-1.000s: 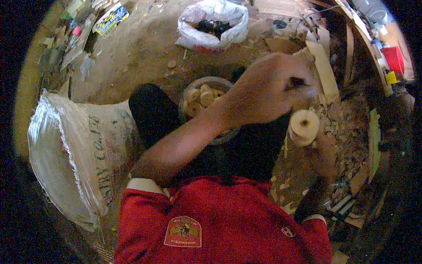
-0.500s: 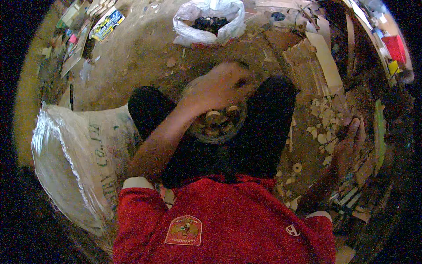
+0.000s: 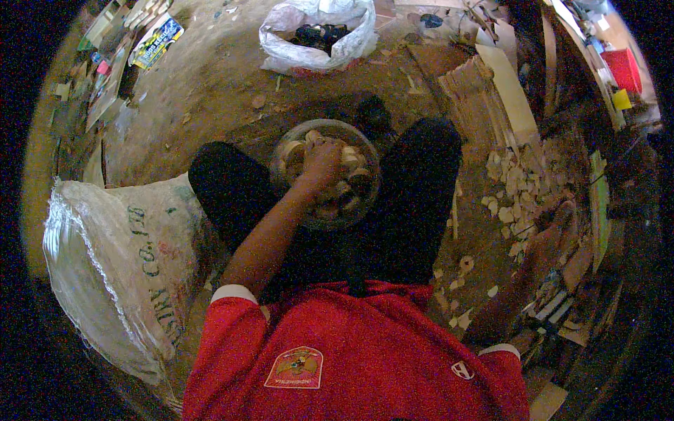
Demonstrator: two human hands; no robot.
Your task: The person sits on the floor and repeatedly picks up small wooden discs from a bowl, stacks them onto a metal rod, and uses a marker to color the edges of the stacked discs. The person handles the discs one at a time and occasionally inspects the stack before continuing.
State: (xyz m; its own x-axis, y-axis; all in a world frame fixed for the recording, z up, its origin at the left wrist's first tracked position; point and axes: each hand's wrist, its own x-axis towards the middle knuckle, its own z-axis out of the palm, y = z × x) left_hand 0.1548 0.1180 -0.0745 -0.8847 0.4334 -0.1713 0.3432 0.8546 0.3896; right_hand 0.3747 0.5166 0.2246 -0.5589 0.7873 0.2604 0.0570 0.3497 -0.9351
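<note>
A round clear bowl (image 3: 289, 130) sits between my legs, holding several pale, rounded pieces (image 3: 358, 175) and darker ones. My left hand (image 3: 324, 163) reaches down into it, fingers curled among the pieces; what they grip, if anything, is partly hidden. Off to the right, my right hand (image 3: 560, 219) is low by the ground, beside a scatter of thin pale chips (image 3: 511, 186). Dim light and blur hide its fingers and anything in them.
A large woven sack (image 3: 116, 238) lies to my left. Ahead stands an opened white sack (image 3: 281, 50) with dark pieces inside. Layered brown sheets (image 3: 469, 95) and a pale board (image 3: 507, 84) lie at the far right; a red object (image 3: 623, 70) is beyond them.
My left hand has come back from above the bowl's far right side and down into the bowl. My right hand stays by the chips. The whole view has shifted slightly.
</note>
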